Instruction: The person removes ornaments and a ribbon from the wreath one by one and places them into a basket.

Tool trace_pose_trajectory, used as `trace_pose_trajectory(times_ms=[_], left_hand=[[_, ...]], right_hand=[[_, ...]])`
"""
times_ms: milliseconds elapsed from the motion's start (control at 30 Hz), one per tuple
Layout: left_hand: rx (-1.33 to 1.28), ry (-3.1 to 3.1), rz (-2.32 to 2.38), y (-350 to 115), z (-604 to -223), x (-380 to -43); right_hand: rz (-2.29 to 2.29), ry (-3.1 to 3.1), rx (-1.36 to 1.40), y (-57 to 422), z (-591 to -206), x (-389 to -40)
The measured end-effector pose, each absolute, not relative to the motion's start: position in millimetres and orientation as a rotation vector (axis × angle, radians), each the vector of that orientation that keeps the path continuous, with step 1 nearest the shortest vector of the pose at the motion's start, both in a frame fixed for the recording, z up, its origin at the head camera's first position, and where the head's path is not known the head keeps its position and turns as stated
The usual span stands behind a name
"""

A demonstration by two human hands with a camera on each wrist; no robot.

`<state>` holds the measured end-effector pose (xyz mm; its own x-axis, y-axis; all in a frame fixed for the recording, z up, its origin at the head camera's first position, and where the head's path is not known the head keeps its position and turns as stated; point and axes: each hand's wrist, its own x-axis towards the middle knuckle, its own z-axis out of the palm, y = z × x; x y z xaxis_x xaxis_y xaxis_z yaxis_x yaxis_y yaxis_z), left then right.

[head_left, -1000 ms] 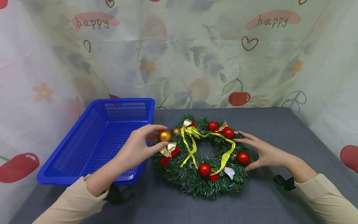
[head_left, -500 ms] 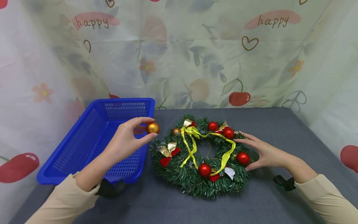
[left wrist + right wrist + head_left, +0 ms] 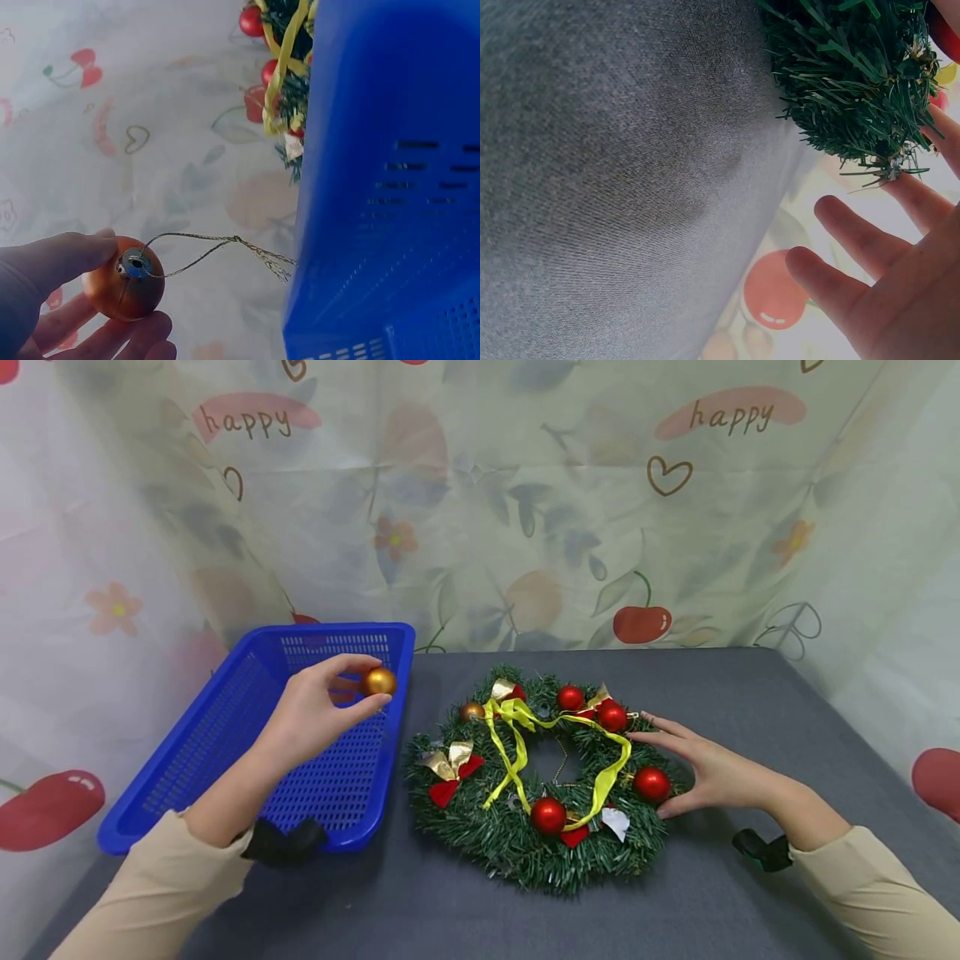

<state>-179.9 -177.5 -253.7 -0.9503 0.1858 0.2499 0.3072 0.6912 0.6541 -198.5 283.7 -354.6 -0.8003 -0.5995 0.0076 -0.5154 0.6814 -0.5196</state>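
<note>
In the head view my left hand pinches a gold Christmas bauble between thumb and fingers, above the right side of the blue basket. The left wrist view shows the bauble's metal cap and a loop of gold cord hanging from it. A green Christmas wreath lies on the table. At its right edge rests my right hand, fingers spread, touching the greenery near a red bauble. In the right wrist view two fingers stand apart from the wreath.
On the wreath are several red baubles, one smaller gold bauble, red and gold bows and a yellow ribbon. A dark grey cloth covers the table. Behind it hangs a printed curtain.
My left hand has carried the gold bauble away from the wreath's left side, leftward and up, to over the basket. The right hand and the wreath stay in place.
</note>
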Motion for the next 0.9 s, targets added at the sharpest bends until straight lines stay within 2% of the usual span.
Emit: trace_pose_trajectory(times_ms=[467,900], left_hand=[[-0.35,-2.778,-1.075,-204,-260,-209],[-0.322,-2.933,-1.041,-220,-271,-224]], right_hand=[[-0.765,2.731,-0.911,284,-355,-199],[-0.76,2.731,-0.908,284,-355,-198]])
